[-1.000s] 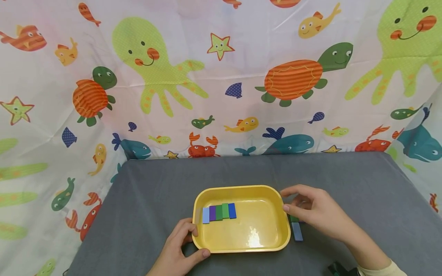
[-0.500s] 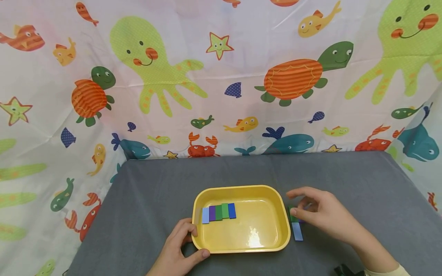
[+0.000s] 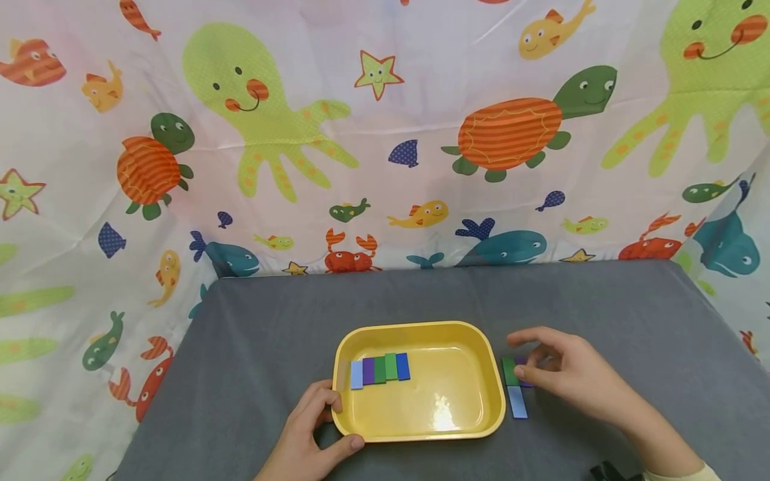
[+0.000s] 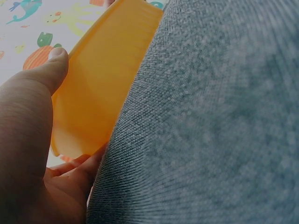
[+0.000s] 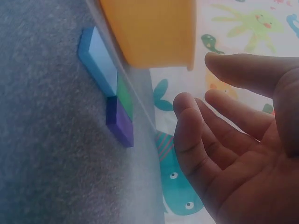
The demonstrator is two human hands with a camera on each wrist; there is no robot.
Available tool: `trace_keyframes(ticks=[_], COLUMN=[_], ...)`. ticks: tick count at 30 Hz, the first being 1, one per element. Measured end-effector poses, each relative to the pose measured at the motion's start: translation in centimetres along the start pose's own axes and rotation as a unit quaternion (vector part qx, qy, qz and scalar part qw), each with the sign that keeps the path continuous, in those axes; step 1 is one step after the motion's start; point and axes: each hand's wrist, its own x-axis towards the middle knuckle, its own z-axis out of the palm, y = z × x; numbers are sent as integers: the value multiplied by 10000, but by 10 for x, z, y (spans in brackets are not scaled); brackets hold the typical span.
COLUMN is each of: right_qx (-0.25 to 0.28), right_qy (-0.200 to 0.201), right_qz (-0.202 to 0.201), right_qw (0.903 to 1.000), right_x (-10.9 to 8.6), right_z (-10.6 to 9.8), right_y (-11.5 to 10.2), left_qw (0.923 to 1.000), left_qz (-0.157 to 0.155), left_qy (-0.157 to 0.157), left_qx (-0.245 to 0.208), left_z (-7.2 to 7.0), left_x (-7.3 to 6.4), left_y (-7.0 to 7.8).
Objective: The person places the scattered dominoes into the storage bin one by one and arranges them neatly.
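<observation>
A yellow tray (image 3: 469, 435) lies on the grey table. My left hand (image 3: 309, 434) holds its near left corner, thumb at the front wall and fingers at the left side; the left wrist view shows this hand (image 4: 35, 112) against the tray's outer wall (image 4: 100, 74). Inside the tray runs a row of several tiles, including a dark blue tile (image 3: 403, 367) and a purple tile (image 3: 368, 371). To the tray's right hovers my right hand (image 3: 574, 371), fingers loosely bent around nothing. Below it lie a green tile (image 3: 510, 371), a light blue tile (image 3: 517, 402) and a partly covered purple tile (image 5: 120, 122).
A curtain (image 3: 415, 80) printed with sea animals hangs behind and beside the table (image 3: 259, 361). At the bottom right, a dark object (image 3: 607, 471) shows by the right sleeve (image 3: 686, 474).
My right hand has moved right, away from the tray's rim, uncovering more of the green and purple tiles. The left hand stays at the tray's corner. The head view has shifted slightly.
</observation>
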Motion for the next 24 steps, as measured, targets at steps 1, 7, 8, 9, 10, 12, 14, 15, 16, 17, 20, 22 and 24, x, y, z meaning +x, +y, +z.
trace_keyframes(ticks=[1, 7, 8, 9, 10, 12, 14, 15, 16, 17, 20, 22, 24], right_qx=[-50, -231, -217, -201, -191, -179, -176, -183, -184, -186, -193, -195, -201], right_qy=[17, 79, 75, 67, 62, 52, 22, 2, -17, -37, -84, -101, -111], right_qz=[4, 11, 19, 39, 55, 81, 119, 149, 179, 207, 295, 339, 369], right_qw=[10000, 9997, 9997, 9998, 9998, 9998, 9998, 9997, 9997, 9996, 9993, 9992, 9991], right_x=[0, -1, -1, -2, -1, -1, -1, -1, -1, -1, -1, -1, -1], right_z=[-1, -3, -3, -4, -4, -4, -5, -5, -5, -4, -4, -4, -4], right_y=[1, 5, 7, 8, 10, 13, 16, 18, 19, 20, 23, 24, 26], left_qw=[10000, 9999, 9999, 9999, 9999, 9999, 9999, 9999, 9999, 9999, 9999, 9998, 9998], left_qz=[-7, -78, -88, -97, -106, -116, -121, -125, -130, -133, -138, -150, -164], left_qy=[0, -64, -72, -76, -79, -81, -78, -80, -81, -83, -85, -91, -99], left_qx=[1, -1, -4, -5, -21, -35, -47, -41, -34, -18, -15, -42, -98], left_z=[0, -1, -2, -2, -2, -2, -2, -2, -2, -2, -2, -2, -2], left_x=[0, -1, -1, -1, -1, -1, -1, -1, -1, -1, -1, -1, -1], left_y=[0, 2, 3, 3, 3, 3, 3, 3, 3, 3, 3, 2, 1])
